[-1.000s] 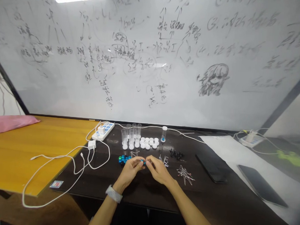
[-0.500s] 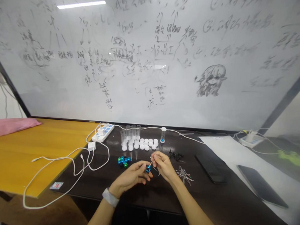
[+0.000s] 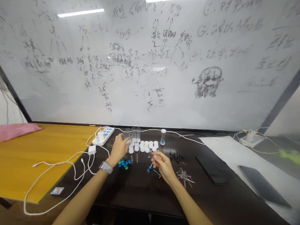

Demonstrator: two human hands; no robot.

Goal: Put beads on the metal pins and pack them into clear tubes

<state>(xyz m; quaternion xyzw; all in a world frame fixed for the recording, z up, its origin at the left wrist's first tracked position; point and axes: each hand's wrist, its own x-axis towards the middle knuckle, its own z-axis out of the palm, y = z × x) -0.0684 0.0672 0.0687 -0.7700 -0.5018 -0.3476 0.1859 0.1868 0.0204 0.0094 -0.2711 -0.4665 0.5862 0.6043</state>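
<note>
Below black-scrawled whiteboard [image 3: 175, 107], a blue-ended silver rod [image 3: 149, 169] is pinched by right hand [image 3: 163, 165]; grip of left hand [image 3: 118, 147] at transparent tubes [image 3: 138, 135] is unclear.

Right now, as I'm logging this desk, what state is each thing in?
Blue piece: on a wire pinched in right hand
Capped tube: upright, closed, something blue inside
Other tubes: upright, visible tops uncapped
Left hand: at the other tubes, grip unclear
White caps: loose, grouped
Coloured balls: clustered
Loose wires: crossed in a heap
Power strip: charger plugged in
Two phones: flat, unlit
</note>
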